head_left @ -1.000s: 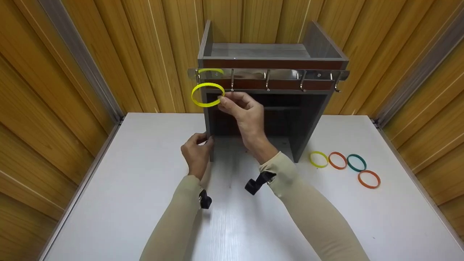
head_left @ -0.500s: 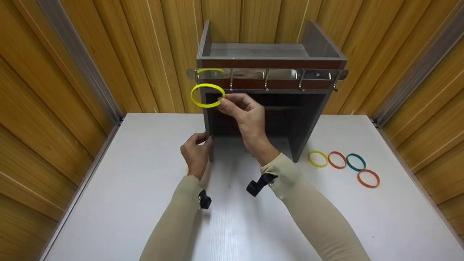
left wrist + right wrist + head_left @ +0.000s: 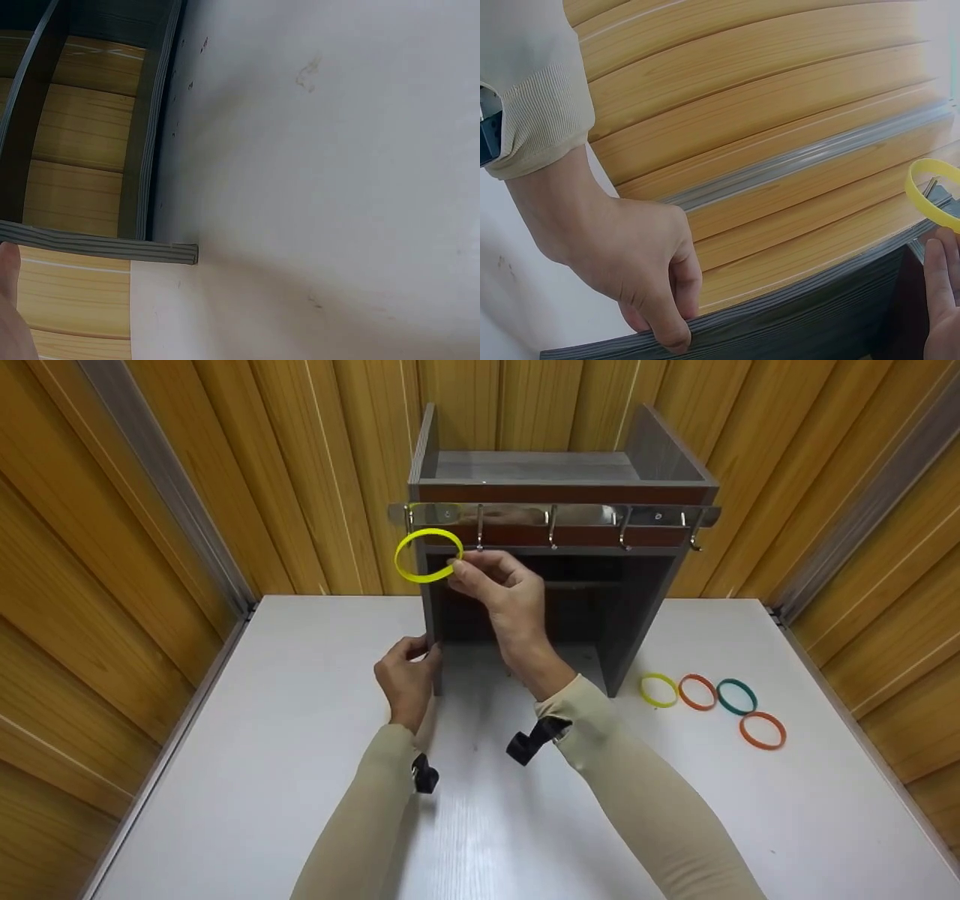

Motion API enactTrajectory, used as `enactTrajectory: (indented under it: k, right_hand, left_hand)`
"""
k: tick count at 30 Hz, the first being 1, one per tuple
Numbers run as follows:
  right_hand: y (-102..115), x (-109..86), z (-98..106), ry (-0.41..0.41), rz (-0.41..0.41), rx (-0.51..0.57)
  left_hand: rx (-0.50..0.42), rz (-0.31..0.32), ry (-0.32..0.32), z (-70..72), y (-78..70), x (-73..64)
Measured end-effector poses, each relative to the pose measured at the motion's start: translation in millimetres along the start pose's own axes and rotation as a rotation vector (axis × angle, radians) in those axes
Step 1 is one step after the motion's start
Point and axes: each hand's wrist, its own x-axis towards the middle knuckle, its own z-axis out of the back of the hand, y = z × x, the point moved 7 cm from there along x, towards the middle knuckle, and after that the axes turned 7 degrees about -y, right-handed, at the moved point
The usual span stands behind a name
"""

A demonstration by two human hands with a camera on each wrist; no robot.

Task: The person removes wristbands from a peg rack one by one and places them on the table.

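Note:
Between the thumb and fingers of my right hand is pinched a yellow wristband, held up in front of the leftmost hook of a metal hook rail. Whether the band touches that hook cannot be told from the head view. The right wrist view also shows the yellow band, cut off at its edge, with a hook tip visible through it. Lower down, my left hand grips the front edge of the left side panel of a grey shelf unit, thumb on the inner side.
On the white table, right of the shelf, lie a yellow wristband, an orange-red one, a green one and another orange one. Wood-look walls enclose the table at the back and sides.
The yellow wristband in my right hand has shifted slightly upward, and its reflection in the rail has thinned. My left hand keeps its grip on the panel.

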Motion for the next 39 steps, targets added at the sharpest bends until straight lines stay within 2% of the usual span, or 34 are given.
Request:
enactTrajectory:
  k: [6,13,26,39]
  right_hand:
    - [-0.5,-1.1,2.4,0.003,-0.004,0.013]
    - [2.1,-1.9,5.0,0.005,0.015,0.037]
    - [1.0,-4.0,-1.7,0.021,0.013,0.034]
    - [5.2,-7.2,14.8,0.001,0.028,0.008]
  left_hand:
    - [0.013,-0.008,-0.001,-0.8,-0.3,-1.1]
    - [-0.013,-0.035,-0.009,0.8,-2.0,0.3]
    - [-0.009,-0.007,-0.004,1.0,-0.3,-0.4]
    - [-0.016,-0.003,-0.001,2.5,0.5,1.3]
